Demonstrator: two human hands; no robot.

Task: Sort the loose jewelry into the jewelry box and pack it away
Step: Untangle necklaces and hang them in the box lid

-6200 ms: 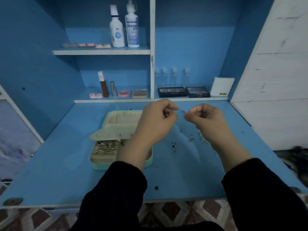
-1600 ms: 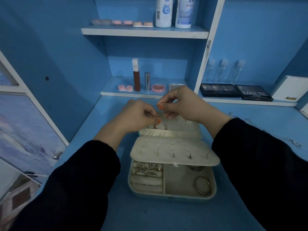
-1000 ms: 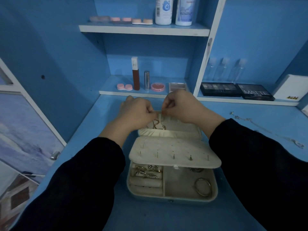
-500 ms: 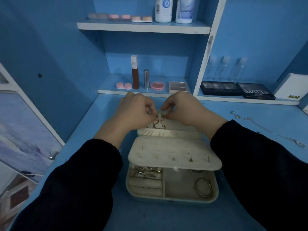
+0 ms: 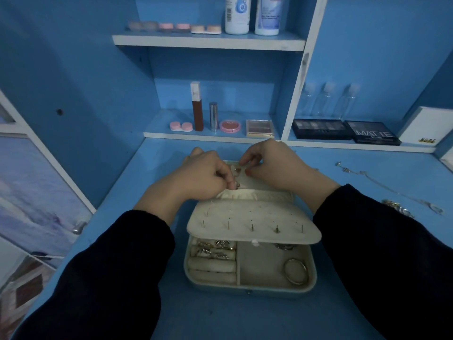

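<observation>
Pinching a small jewelry piece (image 5: 237, 171) at the far end of the open jewelry box (image 5: 250, 289), left hand (image 5: 201, 176) and right hand (image 5: 277, 165) fingers curled round it.

Open pale jewelry box (image 5: 250, 288) with rings (image 5: 213, 249) inside; loose chain (image 5: 362, 173), possibly a necklace, to its right

Two white bottles (image 5: 237, 15) are standing on the top shelf (image 5: 171, 41) beside lens cases (image 5: 206, 29). Below, a red tube (image 5: 197, 114), silver tube (image 5: 213, 116), pink compact (image 5: 230, 125) and small palette (image 5: 259, 126) are sitting in a row. Clear bottles (image 5: 326, 99) are standing behind black palettes (image 5: 321, 128), a white box (image 5: 421, 126) leaning nearby.
</observation>
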